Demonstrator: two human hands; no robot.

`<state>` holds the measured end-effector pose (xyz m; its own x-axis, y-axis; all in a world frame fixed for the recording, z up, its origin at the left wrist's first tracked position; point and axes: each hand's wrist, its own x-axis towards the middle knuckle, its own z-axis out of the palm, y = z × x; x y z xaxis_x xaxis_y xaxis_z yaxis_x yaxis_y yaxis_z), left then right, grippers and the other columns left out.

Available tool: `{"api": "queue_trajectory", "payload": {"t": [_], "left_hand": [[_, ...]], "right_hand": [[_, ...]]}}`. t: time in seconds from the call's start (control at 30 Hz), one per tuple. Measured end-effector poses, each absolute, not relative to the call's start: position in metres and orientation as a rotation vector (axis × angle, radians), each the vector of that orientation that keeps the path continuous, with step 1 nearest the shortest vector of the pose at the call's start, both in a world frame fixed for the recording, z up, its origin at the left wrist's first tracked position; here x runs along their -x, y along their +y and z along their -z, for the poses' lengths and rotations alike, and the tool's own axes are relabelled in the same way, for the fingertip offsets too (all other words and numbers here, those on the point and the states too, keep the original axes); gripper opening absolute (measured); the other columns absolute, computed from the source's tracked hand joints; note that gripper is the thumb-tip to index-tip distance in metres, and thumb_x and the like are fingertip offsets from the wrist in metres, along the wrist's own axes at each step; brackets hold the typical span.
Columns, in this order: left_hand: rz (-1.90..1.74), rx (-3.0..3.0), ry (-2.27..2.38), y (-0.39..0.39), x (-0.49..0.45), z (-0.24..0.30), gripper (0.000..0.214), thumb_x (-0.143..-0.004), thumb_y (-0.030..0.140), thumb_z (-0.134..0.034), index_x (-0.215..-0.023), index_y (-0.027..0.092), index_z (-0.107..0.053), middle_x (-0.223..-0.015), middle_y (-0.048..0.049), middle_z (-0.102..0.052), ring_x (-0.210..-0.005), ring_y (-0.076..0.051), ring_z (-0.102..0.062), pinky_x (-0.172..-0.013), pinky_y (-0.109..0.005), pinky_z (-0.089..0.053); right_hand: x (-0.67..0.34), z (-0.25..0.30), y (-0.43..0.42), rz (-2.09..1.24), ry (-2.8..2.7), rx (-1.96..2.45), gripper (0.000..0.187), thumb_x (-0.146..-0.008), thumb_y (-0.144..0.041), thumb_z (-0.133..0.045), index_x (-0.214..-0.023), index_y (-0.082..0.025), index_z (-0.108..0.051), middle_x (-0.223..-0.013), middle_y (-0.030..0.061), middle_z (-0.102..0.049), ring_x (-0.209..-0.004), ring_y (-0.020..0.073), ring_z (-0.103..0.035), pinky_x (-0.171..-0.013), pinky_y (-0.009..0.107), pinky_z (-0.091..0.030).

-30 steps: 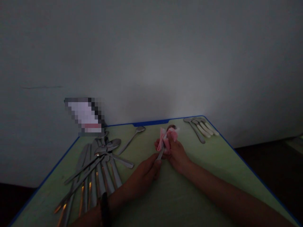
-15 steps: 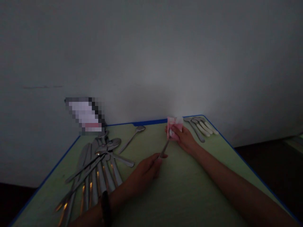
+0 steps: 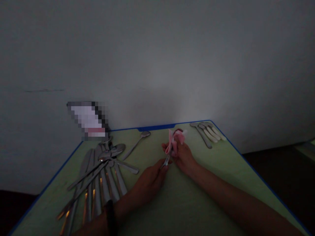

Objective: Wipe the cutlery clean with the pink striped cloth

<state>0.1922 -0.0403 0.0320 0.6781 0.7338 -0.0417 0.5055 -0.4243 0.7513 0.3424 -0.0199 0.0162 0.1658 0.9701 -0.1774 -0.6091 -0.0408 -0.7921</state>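
My left hand (image 3: 150,179) rests on the green table (image 3: 187,203) and pinches the end of a metal spoon handle (image 3: 167,160). My right hand (image 3: 183,156) is closed round a pink and white cloth (image 3: 175,140) that wraps the upper part of the same spoon. The spoon's bowl is hidden inside the cloth. A dark band sits on my left wrist (image 3: 109,214).
A heap of metal cutlery (image 3: 98,177) lies at the left of the table. A single spoon (image 3: 137,143) lies near the far edge. Several white-handled pieces (image 3: 209,131) lie at the far right corner. A blurred box (image 3: 88,120) stands at the back left. A grey wall is behind.
My right hand with the cloth slid out toward the spoon's far end half a second ago, and has come back down the handle toward my left hand. The left hand has stayed put.
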Motion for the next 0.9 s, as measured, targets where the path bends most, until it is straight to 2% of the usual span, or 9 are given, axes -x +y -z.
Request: {"api": "queue_trajectory", "payload": {"t": [0.17, 0.27, 0.37, 0.43, 0.53, 0.6, 0.67, 0.77, 0.9], "left_hand": [[-0.388, -2.211, 1.028, -0.044, -0.198, -0.032, 0.035, -0.094, 0.034, -0.026, -0.11, 0.016, -0.051, -0.079, -0.0038, -0.064, -0.069, -0.016, -0.06, -0.066, -0.025, -0.044], [-0.348, -2.294, 1.027, -0.048, -0.197, -0.036, 0.033, -0.094, 0.032, -0.026, -0.109, 0.017, -0.051, -0.076, -0.0037, -0.065, -0.067, -0.016, -0.062, -0.06, -0.023, -0.042], [-0.273, -2.514, 1.018, -0.047, -0.191, -0.051, 0.029, -0.092, 0.031, -0.033, -0.109, 0.019, -0.052, -0.073, -0.0028, -0.066, -0.062, -0.016, -0.062, -0.055, -0.022, -0.04], [-0.288, -2.557, 1.049, -0.039, -0.184, -0.07, 0.025, -0.09, 0.033, -0.038, -0.102, 0.022, -0.056, -0.073, -0.0023, -0.066, -0.063, -0.017, -0.062, -0.056, -0.023, -0.039], [-0.396, -2.575, 1.165, -0.017, -0.175, -0.102, 0.025, -0.09, 0.034, -0.037, -0.09, 0.021, -0.059, -0.071, -0.0024, -0.065, -0.063, -0.016, -0.06, -0.058, -0.024, -0.037], [-0.508, -2.566, 1.271, 0.0, -0.17, -0.122, 0.028, -0.091, 0.035, -0.036, -0.086, 0.019, -0.058, -0.068, -0.0028, -0.062, -0.061, -0.016, -0.058, -0.057, -0.024, -0.036], [-0.623, -2.539, 1.361, 0.014, -0.167, -0.137, 0.028, -0.091, 0.034, -0.034, -0.089, 0.018, -0.056, -0.073, -0.0034, -0.063, -0.064, -0.015, -0.058, -0.059, -0.024, -0.037], [-0.79, -2.461, 1.462, 0.027, -0.164, -0.15, 0.026, -0.092, 0.032, -0.032, -0.095, 0.017, -0.053, -0.079, -0.0041, -0.063, -0.067, -0.014, -0.058, -0.06, -0.024, -0.039], [-0.87, -2.364, 1.396, 0.032, -0.158, -0.156, 0.02, -0.089, 0.031, -0.039, -0.091, 0.017, -0.054, -0.072, -0.0013, -0.062, -0.064, -0.014, -0.057, -0.058, -0.023, -0.04]], "right_hand": [[-0.345, -0.017, -0.021, -1.383, -0.567, 0.825, 0.044, -0.067, -0.058, -0.061, -0.075, -0.015, -0.057, -0.06, 0.003, -0.064, -0.058, 0.0144, -0.061, -0.06, 0.027, -0.048], [-0.346, -0.019, -0.023, -1.405, -0.594, 0.833, 0.042, -0.068, -0.057, -0.061, -0.076, -0.016, -0.057, -0.061, 0.0026, -0.064, -0.057, 0.0144, -0.06, -0.057, 0.027, -0.048], [-0.346, -0.022, -0.026, -1.468, -0.651, 0.867, 0.042, -0.068, -0.057, -0.061, -0.075, -0.016, -0.057, -0.06, 0.0025, -0.063, -0.058, 0.015, -0.061, -0.057, 0.027, -0.048], [-0.345, -0.026, -0.025, -1.516, -0.72, 0.897, 0.04, -0.069, -0.054, -0.062, -0.075, -0.015, -0.057, -0.059, 0.0025, -0.063, -0.055, 0.0136, -0.059, -0.055, 0.025, -0.046], [-0.343, -0.04, -0.015, -1.494, -0.843, 0.927, 0.04, -0.071, -0.054, -0.06, -0.072, -0.014, -0.056, -0.054, 0.0015, -0.061, -0.05, 0.0132, -0.058, -0.056, 0.026, -0.047], [-0.34, -0.055, -0.006, -1.461, -0.962, 0.936, 0.04, -0.073, -0.054, -0.057, -0.074, -0.014, -0.057, -0.056, 0.0022, -0.063, -0.054, 0.0153, -0.061, -0.06, 0.029, -0.049], [-0.337, -0.072, 0.004, -1.45, -1.146, 0.944, 0.04, -0.075, -0.054, -0.054, -0.077, -0.014, -0.058, -0.06, 0.0036, -0.065, -0.059, 0.017, -0.064, -0.062, 0.03, -0.05], [-0.332, -0.095, 0.012, -1.459, -1.393, 0.979, 0.038, -0.077, -0.051, -0.052, -0.078, -0.014, -0.06, -0.06, 0.0041, -0.065, -0.056, 0.0166, -0.063, -0.057, 0.027, -0.049], [-0.328, -0.113, 0.013, -1.569, -1.4, 0.952, 0.034, -0.079, -0.048, -0.051, -0.084, -0.015, -0.059, -0.062, 0.0034, -0.065, -0.055, 0.0167, -0.064, -0.055, 0.028, -0.05]]}}
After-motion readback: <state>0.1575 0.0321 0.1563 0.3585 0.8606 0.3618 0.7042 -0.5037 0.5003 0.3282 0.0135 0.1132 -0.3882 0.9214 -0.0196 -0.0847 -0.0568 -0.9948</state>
